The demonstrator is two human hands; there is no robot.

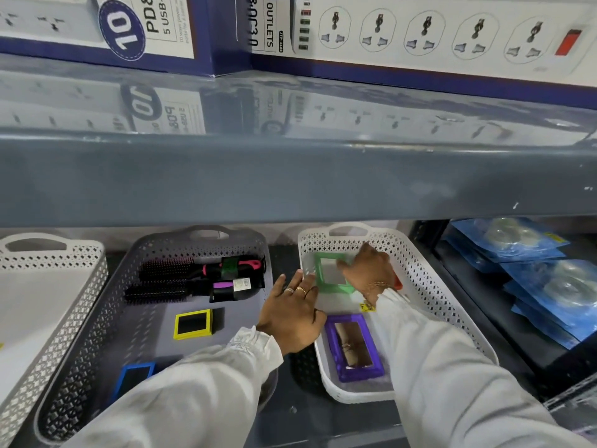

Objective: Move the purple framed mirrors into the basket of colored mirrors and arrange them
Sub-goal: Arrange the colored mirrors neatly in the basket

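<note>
A purple framed mirror lies flat in the near part of the white basket. Farther back in that basket lies a green framed mirror. My right hand rests over the green mirror's right side, fingers curled down on it. A bit of an orange frame peeks out from under that wrist. My left hand lies spread over the white basket's left rim, fingertips touching the green mirror's left edge. Whether either hand grips the green mirror is unclear.
A grey basket to the left holds two hairbrushes, a yellow framed mirror and a blue framed mirror. Another white basket stands at far left. Blue packets lie right. A grey shelf overhangs with power strip boxes.
</note>
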